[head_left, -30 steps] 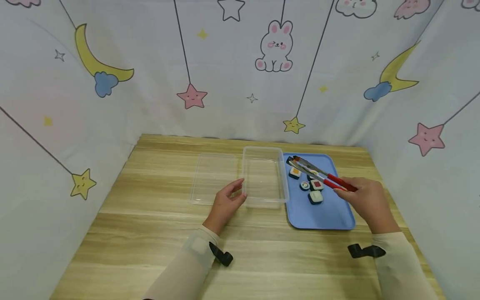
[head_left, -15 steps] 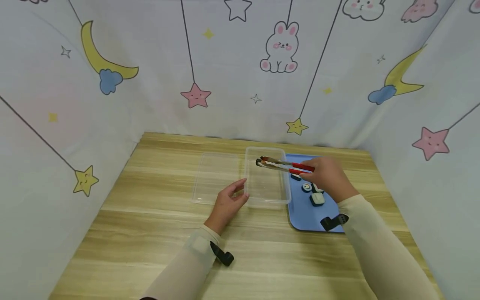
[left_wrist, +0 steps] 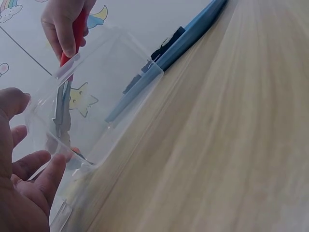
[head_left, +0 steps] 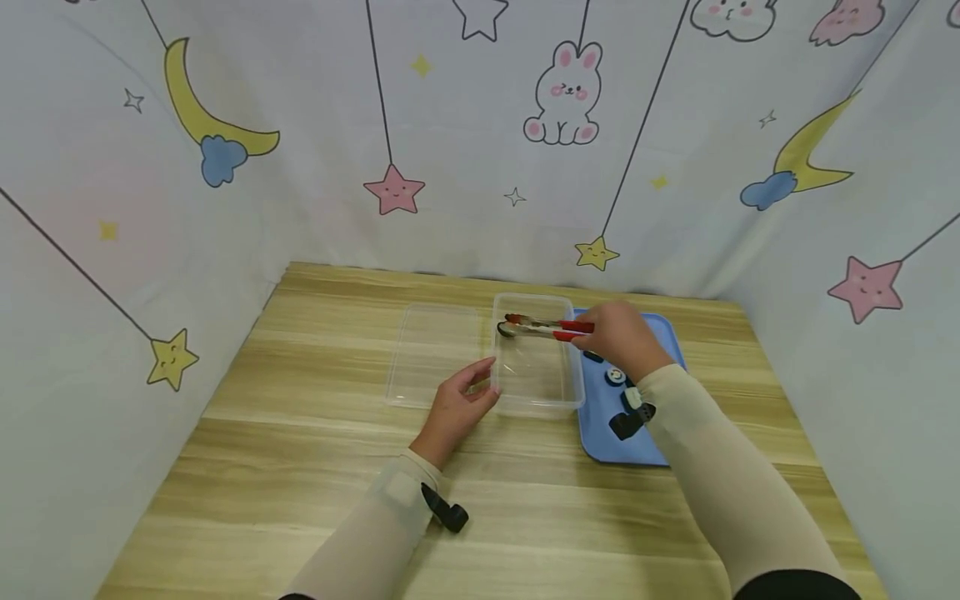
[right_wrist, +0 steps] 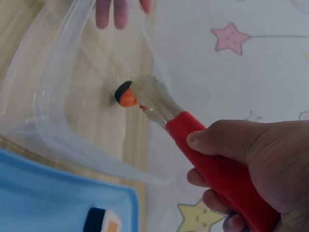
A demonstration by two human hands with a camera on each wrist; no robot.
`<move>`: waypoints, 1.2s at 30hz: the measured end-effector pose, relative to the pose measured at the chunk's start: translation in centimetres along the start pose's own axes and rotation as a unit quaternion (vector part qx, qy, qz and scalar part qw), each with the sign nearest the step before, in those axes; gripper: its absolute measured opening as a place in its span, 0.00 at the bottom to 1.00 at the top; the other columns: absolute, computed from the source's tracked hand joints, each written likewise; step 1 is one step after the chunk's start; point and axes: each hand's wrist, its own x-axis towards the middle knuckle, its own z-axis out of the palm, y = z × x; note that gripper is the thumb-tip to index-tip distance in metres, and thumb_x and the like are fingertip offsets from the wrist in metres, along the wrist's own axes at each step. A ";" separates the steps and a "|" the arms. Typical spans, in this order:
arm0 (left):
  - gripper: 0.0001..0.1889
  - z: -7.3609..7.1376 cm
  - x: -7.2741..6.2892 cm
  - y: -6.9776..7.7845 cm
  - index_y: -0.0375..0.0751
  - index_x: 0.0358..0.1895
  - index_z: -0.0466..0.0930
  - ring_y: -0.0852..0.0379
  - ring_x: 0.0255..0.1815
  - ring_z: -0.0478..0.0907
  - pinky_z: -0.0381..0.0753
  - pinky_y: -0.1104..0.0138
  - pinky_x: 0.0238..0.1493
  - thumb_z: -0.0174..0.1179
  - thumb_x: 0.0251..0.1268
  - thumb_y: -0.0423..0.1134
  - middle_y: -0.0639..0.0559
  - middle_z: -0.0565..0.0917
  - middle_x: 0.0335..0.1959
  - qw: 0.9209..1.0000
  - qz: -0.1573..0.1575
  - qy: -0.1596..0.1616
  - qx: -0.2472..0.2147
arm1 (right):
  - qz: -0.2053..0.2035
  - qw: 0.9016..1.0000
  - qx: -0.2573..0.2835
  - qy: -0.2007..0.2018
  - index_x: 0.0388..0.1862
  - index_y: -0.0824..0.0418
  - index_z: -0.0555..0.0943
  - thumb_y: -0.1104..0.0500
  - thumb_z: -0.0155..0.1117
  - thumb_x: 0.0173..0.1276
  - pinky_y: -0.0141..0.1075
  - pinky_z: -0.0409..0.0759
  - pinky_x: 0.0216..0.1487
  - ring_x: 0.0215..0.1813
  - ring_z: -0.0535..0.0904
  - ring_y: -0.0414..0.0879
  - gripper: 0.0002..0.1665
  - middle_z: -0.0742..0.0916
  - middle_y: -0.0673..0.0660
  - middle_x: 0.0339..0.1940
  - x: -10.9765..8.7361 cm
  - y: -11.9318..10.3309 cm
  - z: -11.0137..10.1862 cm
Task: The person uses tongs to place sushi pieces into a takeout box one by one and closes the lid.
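Observation:
My right hand [head_left: 621, 337] grips red-handled tongs [right_wrist: 212, 164], their metal tips inside a clear plastic box [head_left: 536, 403]. A toy sushi piece [right_wrist: 126, 98], orange with a dark wrap, is between the tips in the right wrist view. My left hand [head_left: 453, 408] is at the box's left wall, its loosely bent fingers and thumb apart, with fingertips right at the wall. In the left wrist view those fingers [left_wrist: 50, 176] lie beside the plastic without wrapping round it.
A blue tray [head_left: 618, 452] right of the box bears several toy sushi pieces [head_left: 615, 377], partly hidden by my right arm. A clear flat lid [head_left: 431, 358] lies left of the box. Behind the wooden table [head_left: 525, 508] hangs a patterned white curtain [head_left: 465, 108].
My right hand has moved left from over the tray, bringing the tongs and sushi piece into the box. My left hand stays at the box's left wall.

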 end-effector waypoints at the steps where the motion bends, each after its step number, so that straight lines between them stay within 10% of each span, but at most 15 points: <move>1: 0.27 0.0 0.0 0.0 0.32 0.71 0.75 0.38 0.70 0.75 0.83 0.63 0.61 0.67 0.70 0.29 0.35 0.76 0.71 1.000 -0.001 0.000 0.002 | -0.002 1.000 -0.003 0.001 0.54 0.61 0.90 0.55 0.77 0.66 0.36 0.83 0.33 0.39 0.83 0.51 0.19 0.91 0.58 0.44 0.1 -0.1 0.0; 21: 0.28 0.0 -0.1 -0.5 0.36 0.71 0.76 0.41 0.70 0.75 0.83 0.62 0.61 0.69 0.69 0.34 0.39 0.76 0.71 1.000 -0.001 0.003 -0.004 | -0.025 1.000 0.017 0.007 0.55 0.61 0.90 0.54 0.79 0.65 0.39 0.84 0.33 0.41 0.83 0.51 0.22 0.91 0.59 0.50 0.2 0.9 1.9; 28: 0.26 0.1 -0.8 2.8 0.34 0.71 0.75 0.32 0.71 0.72 0.80 0.50 0.65 0.66 0.71 0.30 0.31 0.73 0.71 1.000 -0.008 -0.005 -0.001 | -0.032 0.999 0.013 0.020 0.56 0.60 0.90 0.54 0.78 0.66 0.35 0.80 0.27 0.38 0.82 0.49 0.21 0.92 0.57 0.47 -0.7 1.0 2.0; 36: 0.26 0.2 -0.8 2.8 0.35 0.71 0.76 0.35 0.71 0.73 0.80 0.52 0.65 0.66 0.71 0.30 0.33 0.74 0.71 1.000 -0.018 0.006 -0.001 | -0.019 1.000 0.013 0.005 0.51 0.59 0.91 0.55 0.76 0.67 0.35 0.81 0.27 0.35 0.83 0.47 0.16 0.92 0.56 0.47 -0.8 0.8 1.4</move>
